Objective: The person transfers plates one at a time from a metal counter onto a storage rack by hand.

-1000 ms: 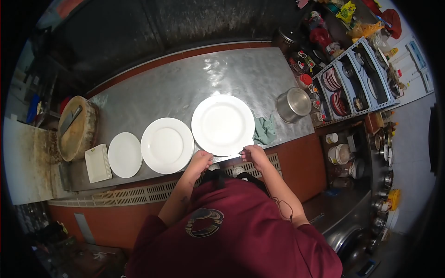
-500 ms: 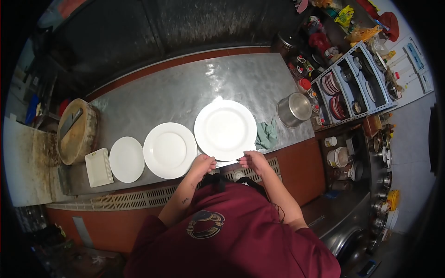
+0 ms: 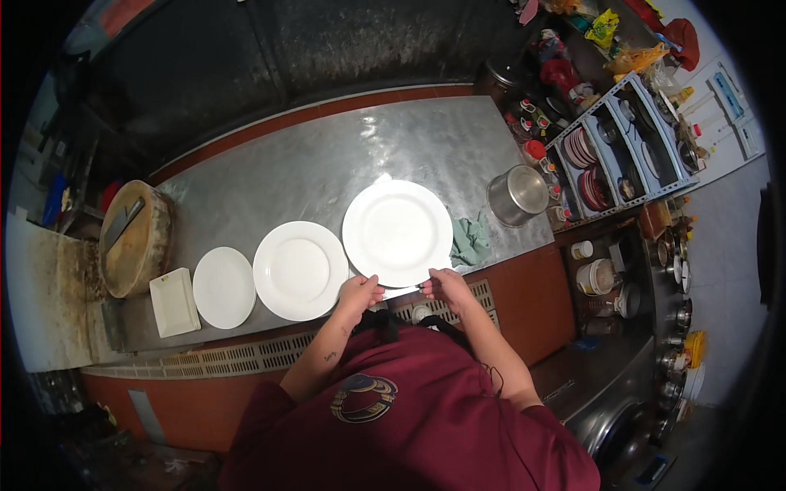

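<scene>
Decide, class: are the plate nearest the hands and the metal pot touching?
Apart: the head view shows bare metal counter between the plate and the pot.

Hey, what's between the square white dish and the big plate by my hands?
A smaller round plate, beside the square dish, then a wider round plate, next to the big plate; the head view shows both.

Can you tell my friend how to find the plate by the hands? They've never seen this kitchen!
Find the long metal table. Among the white dishes along its near edge, pick the round plate furthest right, beside the crumpled green cloth. Unlike its neighbours, it has the left hand and right hand at its near rim.
</scene>
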`<state>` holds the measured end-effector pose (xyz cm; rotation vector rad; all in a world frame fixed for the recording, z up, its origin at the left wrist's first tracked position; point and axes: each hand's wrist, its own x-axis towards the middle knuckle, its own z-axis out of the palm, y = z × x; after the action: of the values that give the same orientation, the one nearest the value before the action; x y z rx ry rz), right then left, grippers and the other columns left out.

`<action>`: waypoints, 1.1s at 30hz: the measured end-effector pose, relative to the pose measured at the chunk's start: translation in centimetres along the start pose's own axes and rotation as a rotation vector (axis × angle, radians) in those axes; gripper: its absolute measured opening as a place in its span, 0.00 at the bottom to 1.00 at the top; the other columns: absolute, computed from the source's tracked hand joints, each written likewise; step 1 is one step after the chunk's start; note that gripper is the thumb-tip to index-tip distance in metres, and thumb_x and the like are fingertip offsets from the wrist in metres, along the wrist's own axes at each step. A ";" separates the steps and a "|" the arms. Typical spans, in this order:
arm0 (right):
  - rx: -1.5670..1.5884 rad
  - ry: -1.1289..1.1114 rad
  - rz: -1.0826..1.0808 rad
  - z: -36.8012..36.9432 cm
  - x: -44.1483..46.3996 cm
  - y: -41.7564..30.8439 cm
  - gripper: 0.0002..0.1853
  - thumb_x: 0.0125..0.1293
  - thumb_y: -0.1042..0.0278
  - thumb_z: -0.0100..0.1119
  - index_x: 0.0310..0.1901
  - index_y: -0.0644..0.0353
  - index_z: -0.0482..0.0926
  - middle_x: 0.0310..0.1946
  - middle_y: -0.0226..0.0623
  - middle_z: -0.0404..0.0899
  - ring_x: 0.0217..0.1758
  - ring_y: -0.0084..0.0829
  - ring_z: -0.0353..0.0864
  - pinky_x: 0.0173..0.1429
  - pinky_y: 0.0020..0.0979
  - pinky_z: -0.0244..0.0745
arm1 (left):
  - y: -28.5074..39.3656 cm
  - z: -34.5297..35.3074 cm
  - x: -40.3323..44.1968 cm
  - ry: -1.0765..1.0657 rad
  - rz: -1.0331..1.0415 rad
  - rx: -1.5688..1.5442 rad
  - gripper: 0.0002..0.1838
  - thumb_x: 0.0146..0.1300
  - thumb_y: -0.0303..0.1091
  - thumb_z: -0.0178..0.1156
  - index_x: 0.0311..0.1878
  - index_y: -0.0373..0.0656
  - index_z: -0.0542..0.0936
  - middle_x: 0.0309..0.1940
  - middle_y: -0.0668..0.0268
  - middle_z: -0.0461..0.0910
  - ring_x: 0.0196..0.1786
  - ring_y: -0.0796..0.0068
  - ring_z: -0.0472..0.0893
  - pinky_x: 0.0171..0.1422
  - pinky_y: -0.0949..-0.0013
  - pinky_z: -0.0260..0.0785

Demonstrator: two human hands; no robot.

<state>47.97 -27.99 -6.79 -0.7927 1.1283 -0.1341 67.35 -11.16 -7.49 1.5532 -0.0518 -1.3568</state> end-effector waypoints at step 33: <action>0.214 -0.063 -0.074 0.9 -1.1 0.9 0.10 0.71 0.62 0.59 0.39 0.59 0.76 0.30 0.34 0.80 0.31 0.28 0.80 0.34 0.29 0.73 | 0.6 -1.0 1.2 -0.158 0.005 0.007 0.13 0.69 0.37 0.58 0.38 0.34 0.77 0.29 0.60 0.83 0.26 0.76 0.79 0.29 0.77 0.69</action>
<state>48.00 -26.30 -6.34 -0.6436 1.0067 -0.2852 68.89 -11.59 -8.08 1.4486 -0.1576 -1.4746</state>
